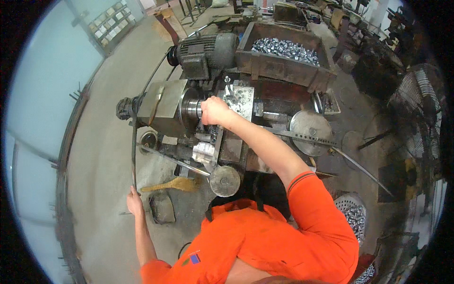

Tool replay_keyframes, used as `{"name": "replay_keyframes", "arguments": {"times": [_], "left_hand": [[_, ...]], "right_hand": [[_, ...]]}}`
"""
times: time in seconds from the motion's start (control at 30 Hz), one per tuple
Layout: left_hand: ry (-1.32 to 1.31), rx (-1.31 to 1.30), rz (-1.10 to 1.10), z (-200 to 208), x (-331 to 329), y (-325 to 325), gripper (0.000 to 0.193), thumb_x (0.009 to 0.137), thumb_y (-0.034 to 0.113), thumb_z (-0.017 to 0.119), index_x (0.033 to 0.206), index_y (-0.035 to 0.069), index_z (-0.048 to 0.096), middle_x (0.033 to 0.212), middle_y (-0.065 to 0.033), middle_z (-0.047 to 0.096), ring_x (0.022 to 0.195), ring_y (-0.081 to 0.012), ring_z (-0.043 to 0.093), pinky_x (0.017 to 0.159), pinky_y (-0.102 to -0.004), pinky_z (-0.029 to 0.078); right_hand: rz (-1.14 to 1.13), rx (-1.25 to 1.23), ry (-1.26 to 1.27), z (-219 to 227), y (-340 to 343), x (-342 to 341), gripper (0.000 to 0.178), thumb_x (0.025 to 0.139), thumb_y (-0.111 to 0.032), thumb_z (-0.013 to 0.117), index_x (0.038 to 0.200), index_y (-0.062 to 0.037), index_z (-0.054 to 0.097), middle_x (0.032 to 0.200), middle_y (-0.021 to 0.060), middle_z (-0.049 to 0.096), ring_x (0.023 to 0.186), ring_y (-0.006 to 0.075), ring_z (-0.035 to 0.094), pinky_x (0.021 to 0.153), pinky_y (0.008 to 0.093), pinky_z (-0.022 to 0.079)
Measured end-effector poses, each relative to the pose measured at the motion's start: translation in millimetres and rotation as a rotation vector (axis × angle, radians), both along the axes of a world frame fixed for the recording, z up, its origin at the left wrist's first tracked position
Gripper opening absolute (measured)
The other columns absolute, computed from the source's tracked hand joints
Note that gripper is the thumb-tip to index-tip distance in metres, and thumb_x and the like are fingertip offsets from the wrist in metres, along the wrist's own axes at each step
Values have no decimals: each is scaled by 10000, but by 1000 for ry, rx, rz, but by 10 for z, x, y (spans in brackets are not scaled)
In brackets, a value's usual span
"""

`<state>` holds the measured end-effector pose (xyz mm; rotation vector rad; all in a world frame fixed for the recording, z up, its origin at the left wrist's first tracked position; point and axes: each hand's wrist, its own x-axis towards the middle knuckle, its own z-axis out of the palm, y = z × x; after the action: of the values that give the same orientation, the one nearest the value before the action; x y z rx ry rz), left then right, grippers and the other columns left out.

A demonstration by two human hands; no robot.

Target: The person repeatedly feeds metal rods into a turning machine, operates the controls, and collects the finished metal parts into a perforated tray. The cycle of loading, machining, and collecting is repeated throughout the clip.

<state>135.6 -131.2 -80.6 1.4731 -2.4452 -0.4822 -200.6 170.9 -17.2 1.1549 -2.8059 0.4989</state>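
Observation:
My left hand (135, 201) is closed round the lower end of a long dark lever (134, 161) that runs up beside the lathe headstock (166, 99). At the mouth of the shiny steel chuck (192, 109), my right hand (215, 111) has its fingers curled in. Whatever those fingers hold is hidden behind the hand. Just right of that hand sits the lathe's tool block (242, 100), wet and speckled with metal bits. A flat tool with a worn handle (157, 105) lies on the headstock cover.
An electric motor (203, 53) and a rusty bin of small metal parts (283, 71) stand behind the lathe. Round handwheels (225, 181) and a slanting steel bar (179, 161) are near my body. A straw brush (172, 184) lies at left; a perforated basket (352, 215) holds parts at right.

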Motion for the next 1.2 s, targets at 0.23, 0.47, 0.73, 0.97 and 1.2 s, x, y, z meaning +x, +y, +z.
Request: {"name": "replay_keyframes", "arguments": {"times": [0.23,0.47,0.73,0.97,1.2], "left_hand": [[-48,-132,-22,-187,110,-125,610,861,544,402,841,-24,622,775,-200,618,779,-374,585,734,-454,425],[-201,-413,-420,218,-522,-221,335,808,286,613,890,-39,591,802,-211,609,772,-315,612,651,-388,469],[195,-207,-1307,182,-1482,1022,247,831,135,612,1032,-8,608,830,-150,647,722,-252,625,654,-327,471],[111,-81,-1014,-499,-1783,1268,264,844,247,580,881,-10,625,756,-137,647,658,-227,607,617,-337,456],[16,1,-1022,-520,-1844,1160,284,848,257,567,867,-22,618,780,-138,645,690,-251,609,644,-353,455]], "right_hand": [[-151,-40,103,544,746,-90,265,541,-251,606,655,-18,661,709,198,627,717,357,615,694,387,513],[-352,-328,384,958,1564,-87,522,566,-164,631,1083,-102,596,1251,196,454,1038,391,492,879,419,433],[-537,-491,-128,-151,3075,1328,408,584,-175,601,970,-51,648,1011,160,612,910,304,593,791,358,475],[-1458,-73,-114,-813,4963,3251,329,601,-176,587,902,-88,686,896,165,644,837,315,615,765,374,489],[-1423,117,-483,-1736,4897,3644,234,580,-222,608,737,-60,669,918,177,639,881,312,611,774,373,501]]}}
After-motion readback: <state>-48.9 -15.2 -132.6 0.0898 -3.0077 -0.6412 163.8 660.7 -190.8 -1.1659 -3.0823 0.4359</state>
